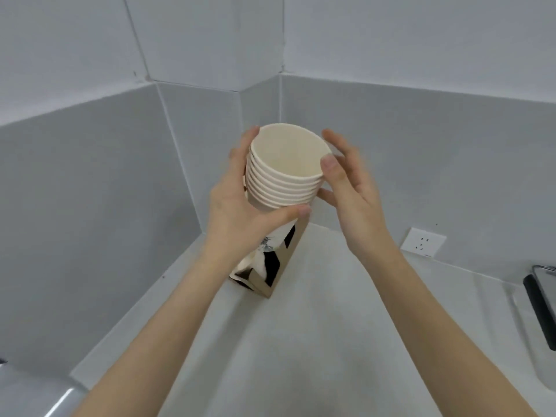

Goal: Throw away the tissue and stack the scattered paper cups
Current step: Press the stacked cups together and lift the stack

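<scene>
A stack of several cream paper cups [285, 182] is held up in the air over the corner of the white counter [316, 341]. My left hand [240, 212] wraps the lower cups from the left, thumb across the front. My right hand [352, 188] touches the top rims from the right with thumb and fingertips. The bottom cup of the stack shows a black and brown pattern [270, 260]. No tissue is in view.
Grey tiled walls [120, 176] meet in a corner behind the cups. A white wall socket [423, 242] sits low on the right wall. A dark flat appliance [541, 305] lies at the right edge, and a grey rounded object [45, 395] at the bottom left.
</scene>
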Tool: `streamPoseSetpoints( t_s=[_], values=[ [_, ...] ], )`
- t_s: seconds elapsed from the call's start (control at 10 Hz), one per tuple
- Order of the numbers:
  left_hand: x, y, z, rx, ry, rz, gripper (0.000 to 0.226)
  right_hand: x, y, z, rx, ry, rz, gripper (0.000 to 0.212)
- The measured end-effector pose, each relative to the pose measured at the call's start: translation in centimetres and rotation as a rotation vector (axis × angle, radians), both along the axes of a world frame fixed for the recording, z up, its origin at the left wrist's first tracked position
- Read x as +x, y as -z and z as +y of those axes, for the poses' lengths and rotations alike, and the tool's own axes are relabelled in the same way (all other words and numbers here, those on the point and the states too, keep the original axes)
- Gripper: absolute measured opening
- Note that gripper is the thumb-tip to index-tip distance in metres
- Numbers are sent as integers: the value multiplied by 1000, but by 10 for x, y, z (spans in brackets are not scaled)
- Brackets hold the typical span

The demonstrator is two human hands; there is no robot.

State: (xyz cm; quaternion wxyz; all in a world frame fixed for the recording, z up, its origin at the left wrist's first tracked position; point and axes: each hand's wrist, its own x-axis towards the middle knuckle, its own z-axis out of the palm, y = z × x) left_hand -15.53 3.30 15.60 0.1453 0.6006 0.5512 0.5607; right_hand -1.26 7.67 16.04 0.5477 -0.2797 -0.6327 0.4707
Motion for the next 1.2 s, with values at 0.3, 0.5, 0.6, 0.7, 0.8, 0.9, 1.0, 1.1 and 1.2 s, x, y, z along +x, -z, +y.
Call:
streamPoseSetpoints(
  t_s=[0.3, 0.5, 0.6, 0.7, 0.8, 0.9, 1.0, 1.1, 1.2],
  values=[
    [-58, 52, 1, -151, -86, -60, 98, -66, 51, 6, -44, -115, -49, 28],
    [-70, 92, 4, -276, -83, -119, 104, -78, 90, 6, -72, -97, -197, 31],
    [-77, 106, 10, -327, -99, -68, 95, -81, 107, 3, -59, -74, -278, 33],
    [-80, 118, 15, -382, -99, -3, 92, -83, 119, 4, -71, -55, -323, 34],
    [-78, 129, 15, -393, -113, -33, 92, -84, 125, 3, -127, -47, -297, 37],
    [-77, 130, 12, -364, -106, -79, 93, -86, 128, -2, -145, -26, -268, 39],
    [-76, 127, 8, -381, -95, -72, 95, -87, 128, -7, -152, -5, -277, 39],
    [-79, 124, 9, -401, -75, -10, 99, -89, 123, -10, -143, 37, -319, 35],
    [-75, 105, 5, -402, -52, 95, 115, -82, 102, -17, -185, 125, -272, 34]
  ],
)
